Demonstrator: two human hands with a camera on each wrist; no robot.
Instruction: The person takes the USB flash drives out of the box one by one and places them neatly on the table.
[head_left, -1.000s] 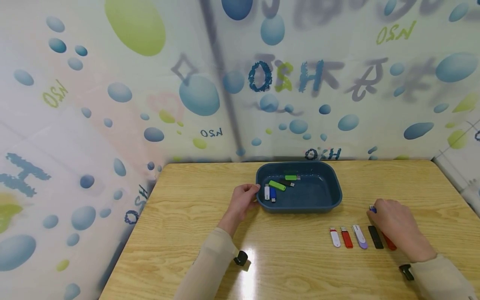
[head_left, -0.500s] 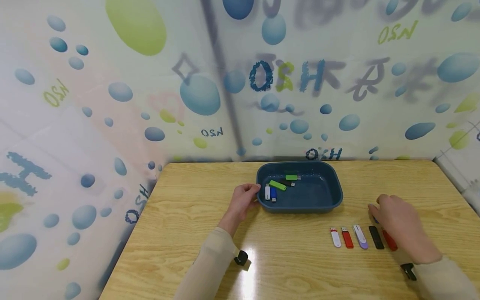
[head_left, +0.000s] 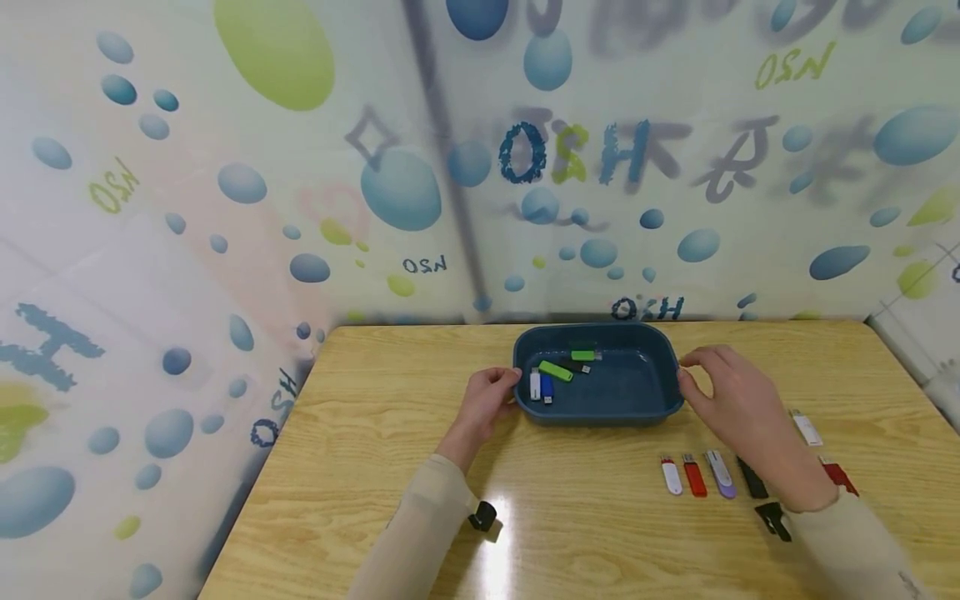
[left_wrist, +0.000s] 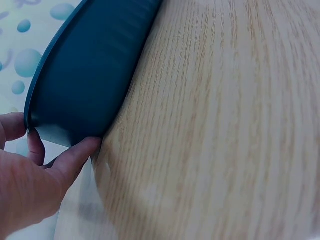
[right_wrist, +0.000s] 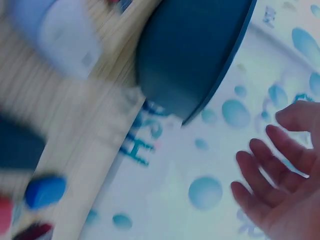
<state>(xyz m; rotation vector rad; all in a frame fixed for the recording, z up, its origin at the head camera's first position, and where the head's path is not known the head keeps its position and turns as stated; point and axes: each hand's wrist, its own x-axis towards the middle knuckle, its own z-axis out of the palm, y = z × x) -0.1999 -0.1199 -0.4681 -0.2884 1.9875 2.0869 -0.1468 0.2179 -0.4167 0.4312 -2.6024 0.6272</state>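
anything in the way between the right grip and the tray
Nothing visible. The right grip is close by the tray's right end, with no object between them in either view; contact is unclear. The loose sticks lie on the table, off to the near side and right.

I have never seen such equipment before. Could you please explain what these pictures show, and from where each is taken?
There is no machine here: a person works bare-handed. The wide picture is taken by a camera worn on the head, the other two by one on each wrist. On the wooden table stands a dark blue tub with five USB sticks in it; more sticks lie to its right. The left hand holds the tub's left rim. The right hand is close to its right end; whether it touches is unclear, and I see no stick in it.
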